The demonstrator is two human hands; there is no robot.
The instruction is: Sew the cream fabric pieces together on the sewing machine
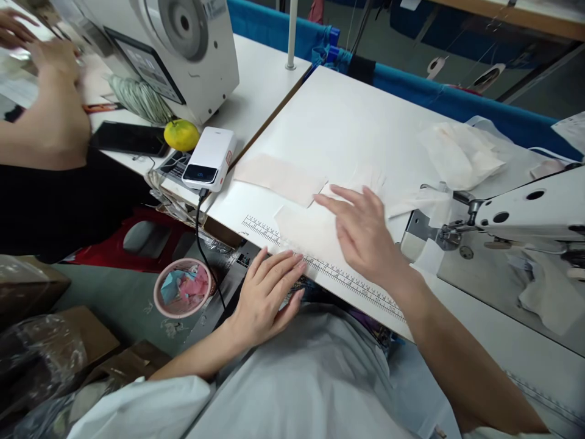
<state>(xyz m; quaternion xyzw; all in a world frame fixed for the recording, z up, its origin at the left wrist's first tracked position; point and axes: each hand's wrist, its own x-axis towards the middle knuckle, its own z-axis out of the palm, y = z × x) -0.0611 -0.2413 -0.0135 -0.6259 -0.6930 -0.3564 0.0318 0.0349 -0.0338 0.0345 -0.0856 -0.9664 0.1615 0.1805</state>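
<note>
A pale cream fabric piece [306,228] lies flat on the white table, its near edge along the printed ruler scale [347,277]. My right hand [363,235] is over its right part with the fingers spread, nothing gripped. At the table's front edge, my left hand [269,292] rests with its fingers stretched out, fingertips at the fabric's near edge. Just beyond, a pale pink fabric strip [278,177] lies flat, its right end close to my right fingertips. To the right stands a sewing machine [525,207] with pale cloth by its needle area.
A white power bank [210,158] with a black cable sits at the table's left edge, beside a yellow fruit [181,135] and a dark phone [130,139]. A co-worker's arm [57,116] is at the left machine [183,49]. Crumpled pale fabric [461,155] lies back right; a scrap-filled pink bin [158,292] stands below.
</note>
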